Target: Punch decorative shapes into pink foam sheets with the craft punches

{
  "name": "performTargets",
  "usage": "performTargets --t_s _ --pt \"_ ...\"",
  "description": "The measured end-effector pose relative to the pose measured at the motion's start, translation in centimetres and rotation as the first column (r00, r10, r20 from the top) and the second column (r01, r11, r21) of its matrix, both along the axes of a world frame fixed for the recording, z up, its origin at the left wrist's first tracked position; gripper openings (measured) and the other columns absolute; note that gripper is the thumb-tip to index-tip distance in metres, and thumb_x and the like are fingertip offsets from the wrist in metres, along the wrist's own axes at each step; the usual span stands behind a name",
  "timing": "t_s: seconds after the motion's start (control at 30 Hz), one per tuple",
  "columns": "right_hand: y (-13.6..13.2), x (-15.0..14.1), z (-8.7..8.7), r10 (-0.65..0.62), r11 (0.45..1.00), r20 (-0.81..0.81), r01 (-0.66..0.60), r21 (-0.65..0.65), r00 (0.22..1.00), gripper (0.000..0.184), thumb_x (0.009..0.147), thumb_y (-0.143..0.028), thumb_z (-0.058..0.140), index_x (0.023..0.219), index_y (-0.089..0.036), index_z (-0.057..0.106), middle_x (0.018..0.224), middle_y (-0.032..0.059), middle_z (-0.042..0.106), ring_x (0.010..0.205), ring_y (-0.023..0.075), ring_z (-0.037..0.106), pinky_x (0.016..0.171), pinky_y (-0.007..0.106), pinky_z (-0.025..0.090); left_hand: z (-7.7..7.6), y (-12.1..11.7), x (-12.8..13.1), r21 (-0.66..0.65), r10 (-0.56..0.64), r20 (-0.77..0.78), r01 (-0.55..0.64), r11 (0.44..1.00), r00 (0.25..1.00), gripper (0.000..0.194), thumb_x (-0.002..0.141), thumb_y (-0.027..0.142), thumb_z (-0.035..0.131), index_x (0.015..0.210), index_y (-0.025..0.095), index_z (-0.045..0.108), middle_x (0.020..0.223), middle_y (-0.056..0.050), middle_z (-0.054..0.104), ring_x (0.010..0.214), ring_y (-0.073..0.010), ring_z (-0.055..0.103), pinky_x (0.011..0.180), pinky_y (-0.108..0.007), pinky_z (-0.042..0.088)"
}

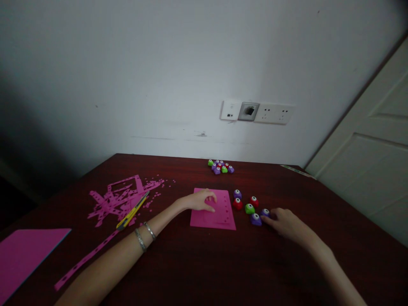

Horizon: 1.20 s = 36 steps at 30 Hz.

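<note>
My left hand (201, 200) rests on a pink sheet (208, 217), its fingers curved and apart with nothing visible between them. A column of small punched holes runs down the sheet's right side. At the right, my right hand (285, 221) has its thumb and fingers around a purple craft punch (264, 213). Another purple punch (256, 219) sits just left of it, near a green punch (249, 208). Two red punches, one nearer the sheet (237, 204) and one farther right (254, 201), stand close by, with a purple punch (237, 194) behind.
More small punches (219, 166) are grouped near the wall. Left are pink paper scraps (111, 204) with tiny cutouts, a yellow utility knife (132, 211), a long punched strip (86, 259) and a large pink sheet (28, 255). Wall sockets (274, 114) are above the dark table (204, 263).
</note>
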State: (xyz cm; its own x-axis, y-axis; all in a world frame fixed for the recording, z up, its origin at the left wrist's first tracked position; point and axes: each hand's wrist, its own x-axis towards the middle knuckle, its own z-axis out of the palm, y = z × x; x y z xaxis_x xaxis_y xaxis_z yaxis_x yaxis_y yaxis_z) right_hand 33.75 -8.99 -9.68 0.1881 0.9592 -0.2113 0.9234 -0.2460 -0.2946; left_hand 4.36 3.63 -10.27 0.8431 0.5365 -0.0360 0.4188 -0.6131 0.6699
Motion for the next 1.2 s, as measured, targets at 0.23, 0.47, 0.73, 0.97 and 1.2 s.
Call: performTargets --t_s 0.23,0.47,0.73,0.97,1.2 --pt "-0.5 -0.1 0.6 -0.083 0.992 -0.144 0.067 -0.110 0.986 0.038 0.079 -0.053 0.043 0.068 -0.018 0.052 0.058 0.0063 0.061 0.046 0.0172 0.057 0.041 0.025 0.038 -0.2 0.0 0.0 0.023 -0.019 0.017 0.018 1.000 1.000 0.032 0.070 0.033 0.067 0.096 0.017 0.058 0.097 -0.004 0.053 0.088 -0.0167 0.049 0.077 -0.027 0.038" --pt "0.0 2.3 0.6 -0.076 0.991 -0.156 0.091 0.096 0.985 0.044 0.083 -0.053 0.034 0.060 -0.019 0.050 0.052 0.0037 0.059 0.044 0.0141 0.055 0.046 0.024 0.040 -0.6 0.2 -0.2 0.028 -0.031 0.027 0.030 0.999 0.999 0.032 0.070 0.032 0.068 0.097 0.017 0.058 0.098 -0.005 0.053 0.089 -0.0165 0.049 0.077 -0.026 0.039" --pt "4.8 3.2 -0.7 -0.163 0.960 0.129 0.128 0.248 0.978 0.044 0.084 -0.052 0.033 0.073 -0.021 0.062 0.071 0.0062 0.066 0.067 0.0188 0.061 0.053 0.024 0.038 -0.7 0.0 -0.3 0.042 -0.020 0.012 0.020 0.999 1.000 0.035 0.070 0.034 0.068 0.098 0.017 0.058 0.096 -0.005 0.053 0.087 -0.0162 0.049 0.076 -0.026 0.039" --pt "5.9 3.2 -2.1 -0.236 0.955 0.236 0.181 0.235 0.942 0.042 0.086 -0.048 0.030 0.079 -0.020 0.061 0.078 0.0101 0.065 0.075 0.0257 0.062 0.053 0.028 0.037 -0.4 -0.2 -0.3 0.035 0.008 0.005 -0.008 0.999 1.000 0.035 0.069 0.035 0.068 0.098 0.018 0.059 0.098 -0.005 0.054 0.089 -0.0168 0.050 0.076 -0.026 0.040" --pt "6.3 3.6 -2.6 -0.233 0.959 0.260 0.176 0.224 0.937 0.041 0.086 -0.047 0.028 0.079 -0.022 0.060 0.080 0.0097 0.065 0.076 0.0258 0.062 0.055 0.029 0.038 -0.3 0.1 0.0 -0.076 0.103 0.150 -0.092 0.993 0.983 0.025 0.072 0.032 0.064 0.091 0.015 0.063 0.088 -0.005 0.061 0.079 -0.0140 0.055 0.071 -0.026 0.043"
